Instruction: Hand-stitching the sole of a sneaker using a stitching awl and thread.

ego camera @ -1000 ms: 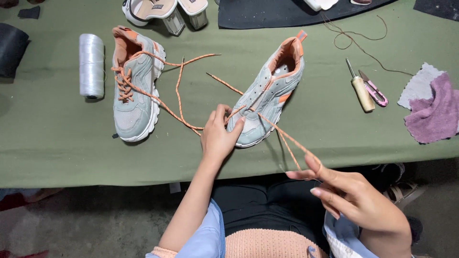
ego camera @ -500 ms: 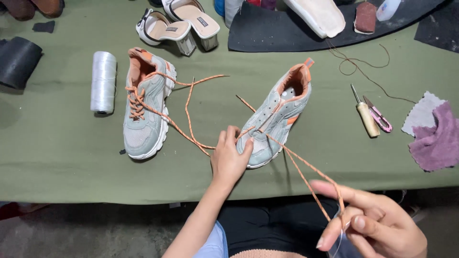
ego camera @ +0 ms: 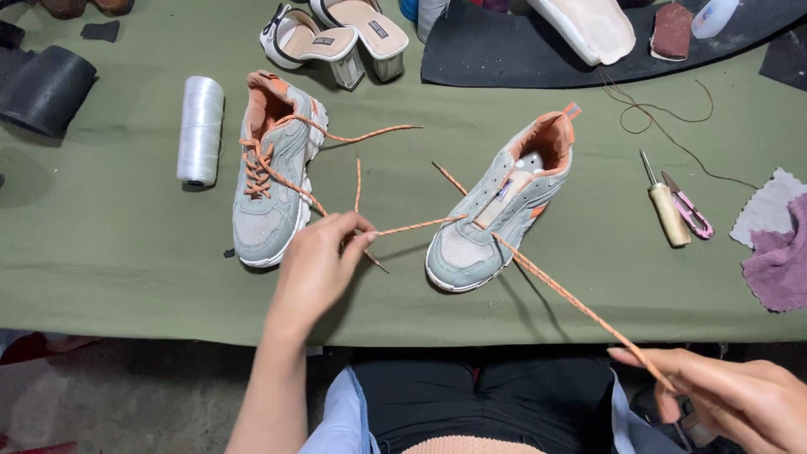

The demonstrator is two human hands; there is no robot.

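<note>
The grey and orange sneaker (ego camera: 503, 208) right of centre in the frame lies on the green worktop (ego camera: 109, 252) with its toe toward the person, probably so the eyelets face up for lacing. An orange lace (ego camera: 555, 287) runs through its lower eyelets. The right hand (ego camera: 740, 399), at the lower right of the frame, pinches one end between its fingers and draws it taut off the worktop edge. The left hand (ego camera: 318, 267), at centre, pinches the other end just left of the shoe, seemingly to keep both sides even. A second sneaker (ego camera: 273, 172), already laced, lies at the upper left beside a white thread spool (ego camera: 200, 130). An awl (ego camera: 664, 203) and pink snips (ego camera: 691, 212) rest at the right, within reach
</note>
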